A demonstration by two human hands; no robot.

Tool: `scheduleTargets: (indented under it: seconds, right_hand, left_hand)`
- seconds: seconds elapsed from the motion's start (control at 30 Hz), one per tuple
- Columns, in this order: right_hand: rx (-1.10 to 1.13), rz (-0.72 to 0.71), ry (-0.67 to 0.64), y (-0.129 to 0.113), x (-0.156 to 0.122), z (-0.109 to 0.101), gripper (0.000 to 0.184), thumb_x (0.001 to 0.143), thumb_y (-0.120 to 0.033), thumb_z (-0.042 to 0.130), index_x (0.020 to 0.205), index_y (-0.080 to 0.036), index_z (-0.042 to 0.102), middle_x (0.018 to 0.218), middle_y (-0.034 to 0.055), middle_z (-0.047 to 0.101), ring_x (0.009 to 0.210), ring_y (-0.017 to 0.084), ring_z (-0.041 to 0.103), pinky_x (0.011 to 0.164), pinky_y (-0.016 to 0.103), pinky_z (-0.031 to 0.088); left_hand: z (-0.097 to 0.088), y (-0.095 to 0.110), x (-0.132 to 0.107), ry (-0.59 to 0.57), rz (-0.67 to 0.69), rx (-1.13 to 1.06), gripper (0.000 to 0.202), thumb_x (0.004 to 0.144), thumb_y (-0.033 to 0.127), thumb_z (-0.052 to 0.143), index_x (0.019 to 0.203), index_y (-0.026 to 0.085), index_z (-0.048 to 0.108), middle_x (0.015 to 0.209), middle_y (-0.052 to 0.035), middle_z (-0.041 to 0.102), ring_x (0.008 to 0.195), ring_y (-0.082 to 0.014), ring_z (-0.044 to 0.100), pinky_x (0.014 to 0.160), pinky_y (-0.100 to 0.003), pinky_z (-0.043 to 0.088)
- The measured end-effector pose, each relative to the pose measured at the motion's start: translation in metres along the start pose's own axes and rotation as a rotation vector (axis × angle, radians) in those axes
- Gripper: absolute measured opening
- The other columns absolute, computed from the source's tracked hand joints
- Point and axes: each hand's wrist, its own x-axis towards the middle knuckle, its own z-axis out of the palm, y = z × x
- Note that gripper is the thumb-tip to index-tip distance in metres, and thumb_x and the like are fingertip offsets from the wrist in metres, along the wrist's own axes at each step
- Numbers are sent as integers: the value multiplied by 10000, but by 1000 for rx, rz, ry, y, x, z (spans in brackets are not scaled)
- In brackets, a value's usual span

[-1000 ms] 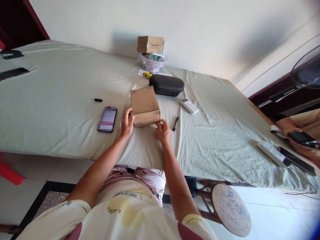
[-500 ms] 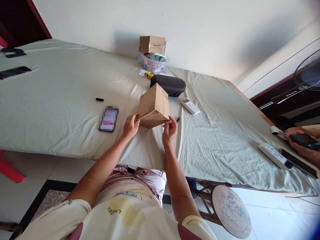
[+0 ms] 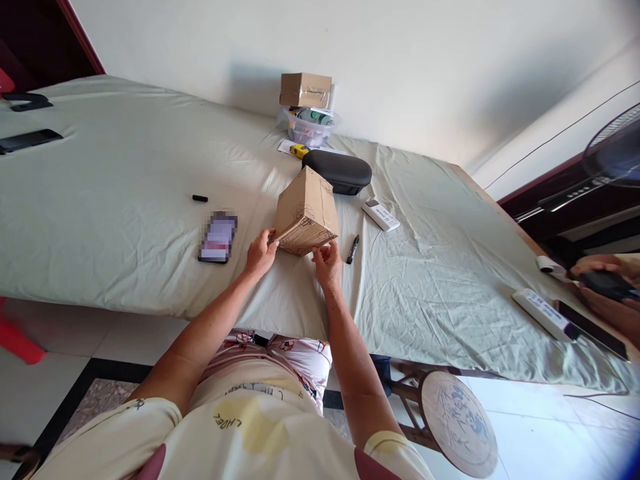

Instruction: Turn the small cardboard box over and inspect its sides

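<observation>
A small brown cardboard box (image 3: 306, 211) is tilted up on one edge above the pale green sheet of the table (image 3: 125, 200). My left hand (image 3: 260, 253) grips its lower left corner. My right hand (image 3: 327, 262) pinches its lower right edge with fingers closed on it. A black marker pen (image 3: 353, 249) lies just right of my right hand. A phone with a lit screen (image 3: 217, 237) lies left of my left hand.
A black case (image 3: 337, 171), a white remote (image 3: 381, 215), a pen cap (image 3: 199, 198), a plastic tub (image 3: 307, 125) with a second box (image 3: 305, 90) on it sit further back. Another person's hand (image 3: 605, 293) holds a dark device at right. A round stool (image 3: 457, 423) stands below.
The box lay flat on the sheet a second ago; both hands have since tipped it up onto an edge and turned it. My right hand slid back toward the lower edge.
</observation>
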Motion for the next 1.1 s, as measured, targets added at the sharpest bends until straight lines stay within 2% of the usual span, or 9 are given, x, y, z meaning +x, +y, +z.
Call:
scheduleTargets:
  seconds: [0.13,0.3,0.4,0.53,0.63,0.77,0.9,1.0,1.1]
  right_hand:
    - [-121,29,-127,-1,-1,-2,261,801,-409,653,969,-237,551,785,-16,690,625,153,601,600,269,432]
    - [-180,5,-125,-2,-3,0,232,787,-390,615,943,-246,520,730,-28,658,611,160,567,594,272,399]
    - [-177,-29,-97,-5,-4,2,261,802,-350,594,1034,-235,562,703,-41,623,614,154,556,610,275,417]
    - [-149,-100,-50,-9,-5,2,466,830,-316,579,1282,-204,574,717,-48,603,637,151,569,657,290,450]
    - [-141,-146,-46,-12,-6,2,485,861,-322,592,1332,-207,574,729,-47,599,644,144,564,668,291,457]
    - [-115,-150,-56,-13,-10,5,422,871,-367,619,1264,-219,577,729,-50,591,631,136,552,643,279,448]
    - [-125,-110,-114,-16,-13,8,212,856,-383,648,988,-237,567,736,-47,597,614,122,528,639,264,449]
    - [-142,-118,-200,-18,-15,10,180,851,-381,636,860,-233,534,742,-32,597,613,121,524,651,267,458]
    - [-144,-138,-270,-20,-17,13,150,857,-373,600,870,-227,567,740,-17,613,625,130,537,665,274,470]
  left_hand:
    - [-1,2,0,-29,-36,-19,363,936,265,613,1296,220,619,1208,-105,782,1168,-285,736,1031,-443,582]
    - [-2,5,-1,-58,-32,-41,341,958,248,583,1297,217,609,1213,-99,784,1182,-268,735,1019,-417,582]
    - [-2,7,-1,-65,-17,2,312,968,227,572,1276,222,622,1217,-96,778,1171,-271,732,1019,-419,574]
    - [-2,9,-1,-30,37,204,218,933,201,626,1146,210,672,1194,-128,763,1190,-318,699,1066,-480,536]
    - [0,9,-2,-3,40,267,181,912,169,629,1086,203,667,1146,-144,755,1170,-332,693,1044,-495,542]
    - [4,8,-3,60,44,182,336,899,147,616,1229,211,607,1201,-136,726,1177,-305,689,1042,-462,554]
    - [7,4,-3,120,47,127,427,887,206,652,1302,173,557,1244,-166,668,1205,-312,659,1062,-462,553]
    - [7,1,-3,131,21,87,562,889,303,691,1398,153,503,1301,-195,629,1275,-348,622,1101,-510,528]
    - [6,0,-4,102,48,-17,813,903,485,719,1556,179,345,1501,-225,530,1408,-374,544,1168,-534,475]
